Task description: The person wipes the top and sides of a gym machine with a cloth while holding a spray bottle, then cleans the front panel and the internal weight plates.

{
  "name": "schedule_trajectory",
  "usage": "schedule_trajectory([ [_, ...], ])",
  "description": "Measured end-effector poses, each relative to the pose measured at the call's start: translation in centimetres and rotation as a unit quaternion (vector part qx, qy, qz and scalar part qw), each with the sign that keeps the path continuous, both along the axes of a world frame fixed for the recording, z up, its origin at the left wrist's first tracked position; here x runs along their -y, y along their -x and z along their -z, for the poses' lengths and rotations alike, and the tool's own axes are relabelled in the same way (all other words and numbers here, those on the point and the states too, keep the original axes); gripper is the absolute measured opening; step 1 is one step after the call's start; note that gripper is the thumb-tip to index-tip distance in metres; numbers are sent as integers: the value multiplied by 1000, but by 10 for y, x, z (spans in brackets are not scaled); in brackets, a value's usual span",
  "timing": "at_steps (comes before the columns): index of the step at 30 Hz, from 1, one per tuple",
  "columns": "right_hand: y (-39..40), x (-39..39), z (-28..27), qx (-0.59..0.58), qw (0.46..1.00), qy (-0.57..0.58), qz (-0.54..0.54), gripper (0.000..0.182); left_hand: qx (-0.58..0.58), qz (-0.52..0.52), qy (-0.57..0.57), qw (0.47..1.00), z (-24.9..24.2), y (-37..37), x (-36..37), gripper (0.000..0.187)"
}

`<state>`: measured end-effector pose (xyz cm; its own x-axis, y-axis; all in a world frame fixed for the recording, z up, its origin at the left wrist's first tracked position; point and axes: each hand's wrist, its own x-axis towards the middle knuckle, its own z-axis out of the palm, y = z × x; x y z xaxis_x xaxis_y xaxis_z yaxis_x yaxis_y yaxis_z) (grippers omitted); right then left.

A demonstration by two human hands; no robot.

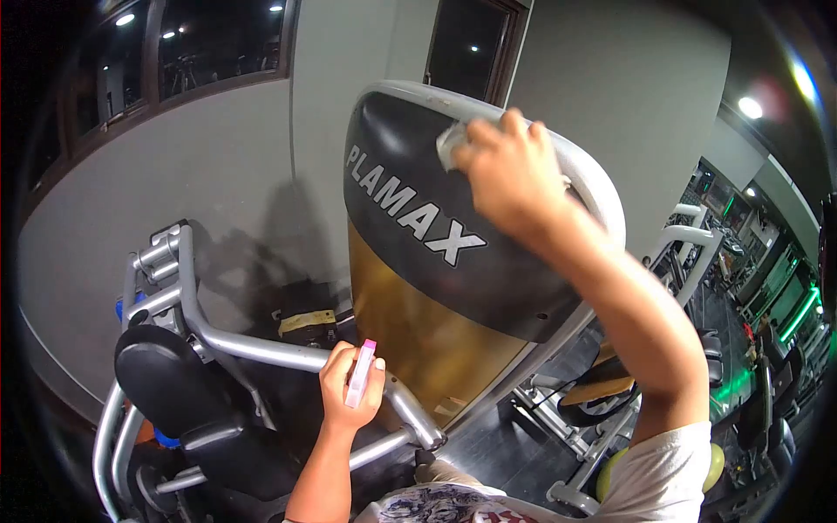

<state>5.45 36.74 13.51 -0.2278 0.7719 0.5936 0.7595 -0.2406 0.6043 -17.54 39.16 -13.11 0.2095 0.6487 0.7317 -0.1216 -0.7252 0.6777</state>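
My right hand (514,170) is raised to the upper part of the gym machine's dark cover (397,144), below its pale rim. Its fingers are closed on a whitish cloth (450,146) that appears to touch the cover; both are slightly blurred. The cover carries the lettering "PLAMAX" (418,222) and has a gold lower part (414,318). Lower down, in front of the machine's silver tube, my left hand (349,388) is wrapped round a pink and white spray bottle (361,373). Only the bottle's narrow top shows; the rest is hidden by the hand.
A black padded seat (166,370) with a silver tube frame (261,350) stands at the left. More gym equipment (602,392) is at the right, with a yellow-green ball (713,466) behind my sleeve. A grey wall (227,166) with dark windows runs behind.
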Motion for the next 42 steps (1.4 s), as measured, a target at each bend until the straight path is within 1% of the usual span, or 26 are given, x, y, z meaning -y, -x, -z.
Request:
schedule_trajectory([
  [2, 16, 13, 35, 66, 996, -28, -48, 25, 2, -2, 8, 1000, 1, 2, -1, 11],
  [4, 40, 26, 77, 33, 996, 60, -58, 24, 8, 7, -3, 1000, 1, 3, -4, 11],
  [6, 52, 43, 126, 62, 981, 168, -78, 25, 6, 13, -6, 1000, 0, 6, -4, 10],
  [8, 41, 54, 175, 167, 955, 234, -69, 25, 8, 11, -3, 1000, -2, 5, -2, 10],
  [11, 36, 61, 151, 111, 962, 217, -123, 25, 6, 14, -15, 1000, -3, 6, -3, 9],
  [12, 39, 59, 129, 87, 969, 180, -145, 25, 8, 17, -15, 1000, -3, 6, -4, 9],
  [13, 40, 53, 98, 103, 980, 91, -147, 23, 9, 14, -22, 1000, -4, 6, -5, 9],
  [14, 41, 47, 67, 110, 983, 2, -146, 21, 9, 12, -27, 1000, -4, 6, -6, 9],
  [15, 37, 47, 29, 28, 989, -8, -143, 21, 6, 13, -31, 999, -2, 7, -5, 8],
  [16, 30, 41, 2, 27, 996, -34, -79, 24, 9, 20, -18, 1000, 0, 7, -3, 8],
  [17, 18, 33, -14, -54, 992, -70, -90, 24, 14, 26, -7, 1000, 2, 6, -3, 8],
  [18, 9, 31, -19, -69, 993, -79, -52, 25, 20, 32, 2, 999, 2, 6, -3, 8],
  [20, 2, 36, -3, -57, 997, -40, -34, 28, 15, 30, -29, 999, -2, 7, -4, 8],
  [21, 5, 41, 16, -6, 998, -44, -45, 27, 15, 26, -43, 999, -3, 8, -5, 8],
  [22, 10, 50, 42, 45, 996, -48, -57, 27, 16, 29, -28, 999, -5, 9, -4, 8],
  [24, 20, 69, 101, 61, 995, 6, -81, 28, 18, 36, 5, 999, -5, 12, -3, 10],
  [27, 6, 97, 184, 128, 969, 177, -115, 33, 30, 30, -20, 999, -4, 14, -5, 11],
  [28, 3, 99, 188, 154, 956, 218, -123, 34, 29, 28, -26, 999, -4, 13, -5, 11],
  [29, -3, 104, 185, 109, 954, 243, -134, 33, 27, 26, -33, 999, -5, 13, -5, 11],
  [32, 31, 106, 108, 84, 979, 108, -150, 29, 17, 21, -38, 999, -10, 14, -4, 13],
  [34, 32, 102, 51, 5, 987, -37, -153, 30, 11, 24, -28, 999, -10, 14, -3, 13],
  [36, 18, 97, 7, 13, 983, -142, -112, 35, 12, 30, -9, 999, -5, 16, -4, 13],
  [37, 11, 101, 11, -18, 988, -112, -102, 36, 23, 43, 36, 998, 0, 16, -2, 13],
  [39, -5, 101, 31, -78, 992, -54, -88, 39, 27, 46, 31, 998, -2, 15, -1, 13],
  [41, -8, 106, 94, 54, 990, -74, -107, 32, 32, 42, 21, 998, -4, 16, -1, 14],
  [42, -7, 111, 125, 31, 990, -37, -133, 29, 33, 41, 17, 998, -5, 17, -2, 15],
])
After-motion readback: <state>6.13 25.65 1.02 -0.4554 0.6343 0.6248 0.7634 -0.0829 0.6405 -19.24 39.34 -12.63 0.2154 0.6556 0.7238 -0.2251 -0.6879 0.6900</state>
